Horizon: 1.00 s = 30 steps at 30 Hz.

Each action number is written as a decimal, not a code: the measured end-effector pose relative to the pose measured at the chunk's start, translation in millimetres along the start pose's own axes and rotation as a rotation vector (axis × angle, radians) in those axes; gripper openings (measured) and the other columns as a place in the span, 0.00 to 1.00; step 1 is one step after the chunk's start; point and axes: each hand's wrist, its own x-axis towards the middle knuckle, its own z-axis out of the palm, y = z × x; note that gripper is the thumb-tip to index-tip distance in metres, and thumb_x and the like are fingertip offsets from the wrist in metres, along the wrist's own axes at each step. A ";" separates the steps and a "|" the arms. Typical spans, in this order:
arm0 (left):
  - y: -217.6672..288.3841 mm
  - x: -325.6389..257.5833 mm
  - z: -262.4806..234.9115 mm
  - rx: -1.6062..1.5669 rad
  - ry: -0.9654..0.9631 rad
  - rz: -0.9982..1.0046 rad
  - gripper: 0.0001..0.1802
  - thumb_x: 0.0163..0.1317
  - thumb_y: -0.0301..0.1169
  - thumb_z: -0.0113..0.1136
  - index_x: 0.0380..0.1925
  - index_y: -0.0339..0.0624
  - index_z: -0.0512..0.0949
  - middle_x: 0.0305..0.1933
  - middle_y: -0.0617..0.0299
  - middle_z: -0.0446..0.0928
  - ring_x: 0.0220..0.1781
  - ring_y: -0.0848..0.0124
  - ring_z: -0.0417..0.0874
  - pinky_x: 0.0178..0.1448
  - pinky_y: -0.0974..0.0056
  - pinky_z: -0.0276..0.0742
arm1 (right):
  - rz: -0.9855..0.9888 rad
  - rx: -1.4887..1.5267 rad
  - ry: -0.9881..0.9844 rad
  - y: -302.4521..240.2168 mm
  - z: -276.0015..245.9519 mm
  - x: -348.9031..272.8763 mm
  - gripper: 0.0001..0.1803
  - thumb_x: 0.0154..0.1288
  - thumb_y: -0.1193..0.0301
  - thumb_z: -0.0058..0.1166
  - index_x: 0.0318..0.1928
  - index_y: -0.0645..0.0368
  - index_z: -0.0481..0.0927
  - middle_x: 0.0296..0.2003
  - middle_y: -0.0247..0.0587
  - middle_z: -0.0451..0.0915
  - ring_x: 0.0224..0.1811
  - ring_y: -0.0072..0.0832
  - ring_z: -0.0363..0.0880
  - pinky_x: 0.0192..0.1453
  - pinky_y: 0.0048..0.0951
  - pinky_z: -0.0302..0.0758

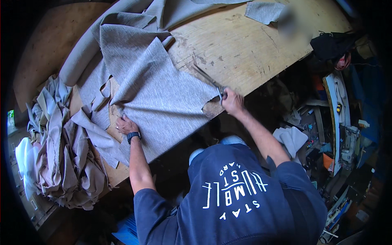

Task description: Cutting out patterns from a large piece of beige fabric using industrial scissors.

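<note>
A large piece of grey woven fabric (159,90) lies creased across the wooden table. My left hand (127,125), with a dark watch at its wrist, is closed on the cloth toward its left side, and folds fan out from there. Around the handles of a pair of scissors (209,79) my right hand (232,102) is wrapped, beside the fabric's right edge. The blades point up and left, over the bare wood; motion blurs them slightly. Just left of the right hand, the cloth has a curved cut-out at its edge.
A fabric roll (83,61) runs along the table's far left. Heaped cloth pieces (67,151) hang over the left end. A small scrap (264,12) lies at the far side of the wooden table (228,45). Cluttered shelves and tools (347,134) stand at the right.
</note>
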 end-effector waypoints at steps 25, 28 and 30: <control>-37.1 -62.4 -46.7 0.070 -0.141 0.616 0.27 0.71 0.42 0.55 0.67 0.43 0.72 0.78 0.47 0.61 0.81 0.49 0.55 0.82 0.42 0.45 | 0.190 0.249 -0.709 -0.5 -66.9 -194.1 0.27 0.60 0.46 0.69 0.35 0.62 0.83 0.24 0.43 0.81 0.27 0.31 0.78 0.37 0.38 0.74; -11.2 -84.4 -44.5 0.010 -0.117 0.596 0.26 0.71 0.40 0.56 0.65 0.43 0.75 0.77 0.45 0.62 0.81 0.48 0.56 0.82 0.42 0.44 | 0.165 0.192 -0.784 -0.3 -63.6 -186.3 0.34 0.61 0.38 0.64 0.43 0.62 0.83 0.36 0.53 0.86 0.42 0.50 0.85 0.51 0.46 0.78; 21.3 -110.5 -53.0 -0.190 -0.179 0.580 0.24 0.69 0.39 0.58 0.62 0.43 0.77 0.76 0.44 0.63 0.81 0.46 0.56 0.82 0.41 0.42 | 0.137 0.159 -0.772 1.7 -49.0 -182.7 0.35 0.62 0.37 0.62 0.42 0.62 0.81 0.35 0.55 0.85 0.42 0.52 0.85 0.52 0.47 0.77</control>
